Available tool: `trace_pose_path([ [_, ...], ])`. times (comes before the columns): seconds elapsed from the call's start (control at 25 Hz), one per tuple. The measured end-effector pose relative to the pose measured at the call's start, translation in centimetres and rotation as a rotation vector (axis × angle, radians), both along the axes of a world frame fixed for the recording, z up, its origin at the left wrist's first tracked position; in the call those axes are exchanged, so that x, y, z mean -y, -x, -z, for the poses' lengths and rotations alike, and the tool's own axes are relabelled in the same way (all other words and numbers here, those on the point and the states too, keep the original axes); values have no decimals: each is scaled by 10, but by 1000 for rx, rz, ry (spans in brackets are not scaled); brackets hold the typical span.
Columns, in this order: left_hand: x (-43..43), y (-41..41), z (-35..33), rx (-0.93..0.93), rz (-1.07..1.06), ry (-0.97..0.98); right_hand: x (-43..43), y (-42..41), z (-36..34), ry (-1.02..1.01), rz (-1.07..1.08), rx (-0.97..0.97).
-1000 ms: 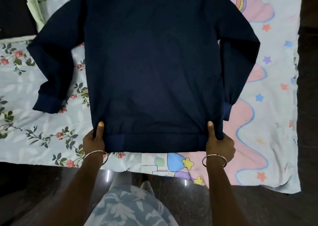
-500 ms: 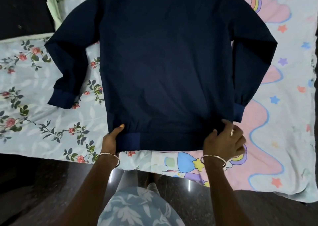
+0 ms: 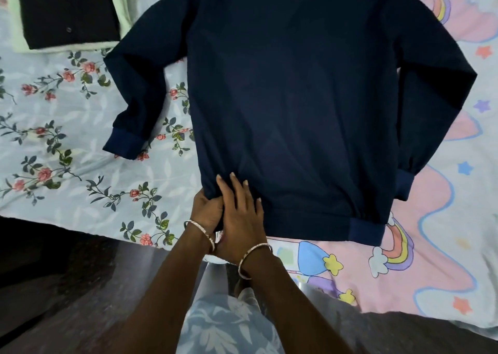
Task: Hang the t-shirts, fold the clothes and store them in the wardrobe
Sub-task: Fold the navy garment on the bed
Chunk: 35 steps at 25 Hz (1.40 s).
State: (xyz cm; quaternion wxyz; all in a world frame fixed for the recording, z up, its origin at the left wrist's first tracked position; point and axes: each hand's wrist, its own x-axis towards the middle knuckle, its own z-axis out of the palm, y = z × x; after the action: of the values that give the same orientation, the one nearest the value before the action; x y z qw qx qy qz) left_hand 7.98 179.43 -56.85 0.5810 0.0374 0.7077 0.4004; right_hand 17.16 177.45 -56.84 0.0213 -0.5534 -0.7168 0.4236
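A navy long-sleeved sweatshirt [image 3: 291,106] lies spread flat, back up, on the patterned bedsheets, with both sleeves hanging down along its sides. My left hand [image 3: 207,211] grips the bottom-left corner of its hem, fingers curled round the fabric. My right hand [image 3: 241,213] lies flat on the sweatshirt right beside the left hand, fingers straight and spread, pressing the hem area. Both wrists wear bangles.
A folded black garment [image 3: 67,11] sits on pale green clothes [image 3: 121,6] at the top left. A floral sheet [image 3: 67,165] covers the left, a pink rainbow sheet [image 3: 444,232] the right. Dark floor [image 3: 67,286] lies in front.
My right hand has let go of the hem's right corner and crossed left to lie flat beside my left hand. The camera has shifted, so the sweatshirt sits further right.
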Motion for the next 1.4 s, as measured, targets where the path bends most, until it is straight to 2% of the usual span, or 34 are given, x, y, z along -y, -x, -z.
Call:
trace_pose_path([
  [0.16, -8, 5, -16, 133, 133, -25, 4, -5, 0, -57, 286, -197],
  [0.28, -30, 32, -17, 160, 204, 39, -21, -22, 6, 13, 340, -90],
  [0.36, -56, 55, -11, 156, 135, 45, -40, -32, 11, 135, 421, -121],
  [0.44, -91, 80, -4, 149, 79, -1, -54, -40, 12, 237, 501, -248],
  [0.6, -164, 117, 8, 192, -29, -22, -61, -48, 8, 352, 512, -347],
  [0.8, -233, 137, 9, 232, -69, -39, -78, -45, 7, 649, 585, -433],
  [0.96, -275, 146, 12, 319, -276, -155, -94, -49, 1, 922, 751, -533],
  [1.08, -297, 162, 15, 374, -460, -241, -97, -61, 2, 1076, 789, -589],
  [1.24, -333, 180, 4, 312, -589, -291, -103, -59, 6, 1126, 829, -523],
  [1.4, -375, 179, -27, 235, -468, -315, -113, -48, 1, 1104, 770, -408],
])
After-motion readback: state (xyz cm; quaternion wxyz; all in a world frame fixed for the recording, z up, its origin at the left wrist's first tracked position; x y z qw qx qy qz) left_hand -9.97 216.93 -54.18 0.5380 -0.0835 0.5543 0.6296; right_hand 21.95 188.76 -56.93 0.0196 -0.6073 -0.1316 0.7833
